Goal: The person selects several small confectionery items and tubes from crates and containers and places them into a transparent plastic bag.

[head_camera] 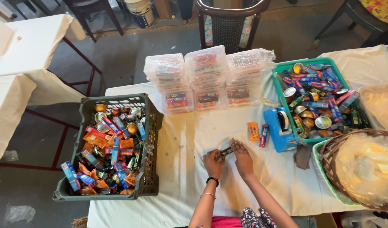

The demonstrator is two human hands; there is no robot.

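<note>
- Left hand (212, 162) and right hand (242, 156): fingers of both closed on one small dark packet (224, 152), held just above the white tablecloth (189, 139)
- Risk: pinched only at its ends, the packet could slip and drop onto the cloth
- Risk: the blue tape dispenser (279, 128) sits near the right hand; a wide elbow swing could knock it
- Count: two loose packets (258, 133), one grey crate (148, 139), one green basket (282, 95), one wicker basket (329, 158); clear boxes (206, 76) in three stacks

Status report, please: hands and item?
Left hand and right hand both grip a small dark packet. Over the white tablecloth. Nothing in the way.
</note>
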